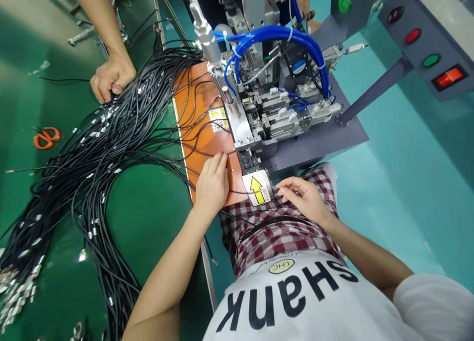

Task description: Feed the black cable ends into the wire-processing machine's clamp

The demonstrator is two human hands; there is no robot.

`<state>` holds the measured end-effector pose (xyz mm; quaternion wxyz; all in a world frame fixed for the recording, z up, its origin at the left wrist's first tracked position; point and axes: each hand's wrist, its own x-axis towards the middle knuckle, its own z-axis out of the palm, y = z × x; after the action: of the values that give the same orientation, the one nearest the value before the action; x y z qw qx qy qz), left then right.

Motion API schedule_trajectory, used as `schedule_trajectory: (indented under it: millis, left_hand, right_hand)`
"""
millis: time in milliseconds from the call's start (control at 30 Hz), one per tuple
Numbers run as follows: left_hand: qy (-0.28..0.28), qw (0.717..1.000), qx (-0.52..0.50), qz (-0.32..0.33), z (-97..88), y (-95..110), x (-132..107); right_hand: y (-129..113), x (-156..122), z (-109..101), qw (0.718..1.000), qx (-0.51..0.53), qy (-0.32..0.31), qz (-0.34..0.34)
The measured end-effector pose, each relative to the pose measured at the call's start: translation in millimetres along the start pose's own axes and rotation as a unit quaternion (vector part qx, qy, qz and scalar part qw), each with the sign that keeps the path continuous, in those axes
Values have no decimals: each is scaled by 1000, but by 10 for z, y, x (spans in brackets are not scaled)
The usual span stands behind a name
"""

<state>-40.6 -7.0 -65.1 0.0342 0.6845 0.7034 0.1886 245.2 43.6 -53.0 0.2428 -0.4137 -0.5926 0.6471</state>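
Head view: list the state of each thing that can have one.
Left hand, open, flat on orange plate.
Right hand, fingertips pinching thin black cable.
Red rocker switch, lit.
Orange-handled scissors, lying flat, untouched.
Black cable bundle, loose, spread out.
Co-worker's hand, fisted on cables.

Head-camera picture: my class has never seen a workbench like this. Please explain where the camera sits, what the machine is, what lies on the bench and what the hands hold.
The camera sits on the worker's head, looking forward and down. Ahead stands a grey metal machine with blue hoses, beside an orange plate. The left hand lies on it; whether its grip is closed is unclear. The right hand seems to pinch a thin black cable beside a white label with a yellow arrow. On the green bench lies a large heap of black cables with metal ends, plus orange-handled scissors. Another person's hand rests closed on the heap.
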Motion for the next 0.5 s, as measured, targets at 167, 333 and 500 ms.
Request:
schedule_trajectory:
  millis: [167, 333, 500]
  left_hand:
    - [8, 998, -68, -12, -230, 97, -12]
    - [-96, 986, -123, 58, -342, 282, -270]
    - [-129, 984, -101, 63, -275, 309, -303]
  right_hand:
    - [99, -52, -104, 1000, -4, 28, 8]
    - [204, -43, -181, 999, -13, 23, 30]
    - [147, 10, -104, 1000, -13, 3, 14]
